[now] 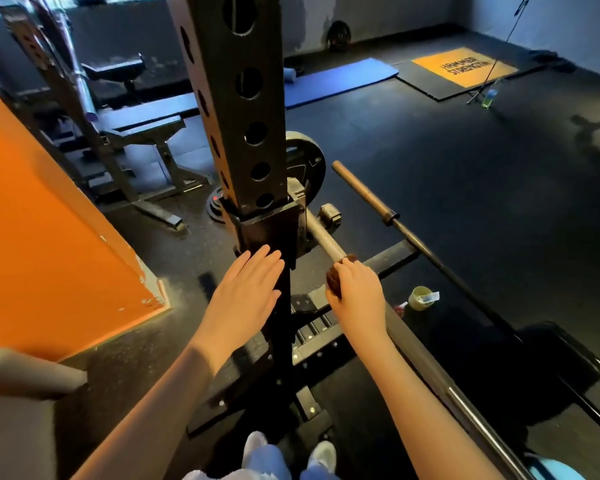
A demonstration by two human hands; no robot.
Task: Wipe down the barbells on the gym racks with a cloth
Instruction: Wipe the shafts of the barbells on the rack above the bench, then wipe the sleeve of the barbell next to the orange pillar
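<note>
Head view, looking down at both hands by the rack. The right hand (355, 285) is curled round a brown cloth (334, 280) and has it clamped on the barbell (326, 239), just right of centre frame, a little way out from the collar. The left hand (246, 289) is flat and open, fingers straight, pressed against the black rack upright (236, 98), holding nothing

Progress-wise I'd say it's mid-wipe on this bar. The cloth is on the shaft near the weight plate (307, 164), and you can't really tell from the metal which stretch is already clean. The long run of bar going down to the lower right under the forearm may or may not be done. A second bar (413, 233) lies right of centre with nobody touching it, and there's another rack (80, 71) in the upper left with a bar on it, so plenty probably left

Containers: a small yellowish tub (420, 297) on the floor right of the cloth hand, something white across its top, contents not visible. A bottle (489, 95) in the upper right looks to hold greenish liquid
</note>
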